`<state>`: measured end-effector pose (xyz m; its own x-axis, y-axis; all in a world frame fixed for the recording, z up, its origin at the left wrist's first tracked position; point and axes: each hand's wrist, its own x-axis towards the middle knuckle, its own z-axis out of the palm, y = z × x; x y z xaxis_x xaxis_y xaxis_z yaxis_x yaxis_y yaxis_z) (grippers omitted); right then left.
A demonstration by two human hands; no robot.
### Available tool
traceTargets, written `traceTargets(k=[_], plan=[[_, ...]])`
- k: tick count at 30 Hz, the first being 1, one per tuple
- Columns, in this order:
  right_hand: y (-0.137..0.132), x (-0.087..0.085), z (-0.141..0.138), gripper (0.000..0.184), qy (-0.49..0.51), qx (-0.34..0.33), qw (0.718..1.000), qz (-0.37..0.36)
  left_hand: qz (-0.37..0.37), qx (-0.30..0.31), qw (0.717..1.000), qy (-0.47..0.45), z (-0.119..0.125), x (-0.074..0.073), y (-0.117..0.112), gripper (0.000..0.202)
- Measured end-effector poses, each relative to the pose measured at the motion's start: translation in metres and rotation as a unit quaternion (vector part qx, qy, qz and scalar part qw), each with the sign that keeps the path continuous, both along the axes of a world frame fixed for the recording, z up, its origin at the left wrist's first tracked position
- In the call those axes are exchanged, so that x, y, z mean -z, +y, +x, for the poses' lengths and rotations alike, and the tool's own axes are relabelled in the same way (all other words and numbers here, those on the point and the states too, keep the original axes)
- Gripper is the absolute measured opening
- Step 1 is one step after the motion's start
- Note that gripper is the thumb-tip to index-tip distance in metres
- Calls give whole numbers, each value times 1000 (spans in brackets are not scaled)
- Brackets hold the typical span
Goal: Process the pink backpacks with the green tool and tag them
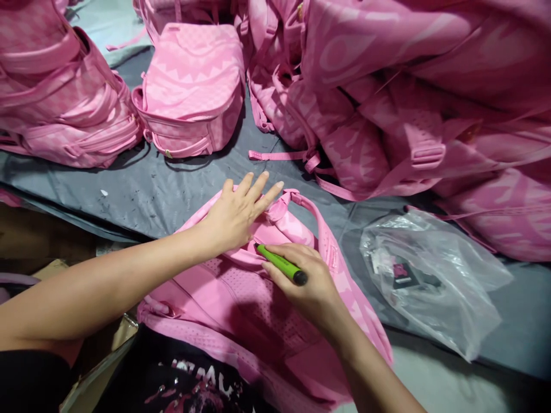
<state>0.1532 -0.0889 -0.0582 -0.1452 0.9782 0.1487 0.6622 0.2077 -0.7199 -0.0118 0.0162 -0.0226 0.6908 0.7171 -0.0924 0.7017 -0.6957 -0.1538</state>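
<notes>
A pink backpack (258,310) lies back side up at the table's near edge, partly on my lap. My left hand (236,215) rests flat on its upper part near the top handle, fingers stretched out and holding nothing. My right hand (307,284) is closed round a green pen-shaped tool (280,264) with a black end. The tool's tip touches the backpack just below my left hand.
Several more pink backpacks are piled at the back: one at the left (60,97), one upright in the middle (193,92), a heap on the right (408,103). A clear plastic bag (434,281) holding dark tags lies on the grey table cover (142,189).
</notes>
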Motion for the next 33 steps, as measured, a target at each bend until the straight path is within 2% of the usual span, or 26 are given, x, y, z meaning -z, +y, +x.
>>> traceTargets(k=[3, 8, 12, 17, 22, 27, 33], plan=[[0, -5, -3, 21, -7, -6, 1000, -19, -2, -5, 1000, 13, 1, -3, -1, 97], [-3, -4, -13, 20, -41, 24, 998, 30, -5, 2, 1000, 23, 1, -4, 3, 86], [-4, 0, -21, 19, -15, 38, 998, 52, -6, 4, 1000, 15, 0, -4, 6, 84], [-6, -3, -24, 20, -56, 69, 994, 61, -24, -67, 997, 22, -1, -9, 2, 94], [-5, -3, -18, 21, -26, 22, 998, 44, -49, -68, 996, 19, -7, -11, 4, 97], [-3, -1, -22, 23, -52, 18, 996, 65, -17, -118, 993, -25, -13, -5, 1, 96], [-3, -6, -27, 23, -92, 30, 994, 57, -18, -117, 992, -31, -13, -2, -2, 95]])
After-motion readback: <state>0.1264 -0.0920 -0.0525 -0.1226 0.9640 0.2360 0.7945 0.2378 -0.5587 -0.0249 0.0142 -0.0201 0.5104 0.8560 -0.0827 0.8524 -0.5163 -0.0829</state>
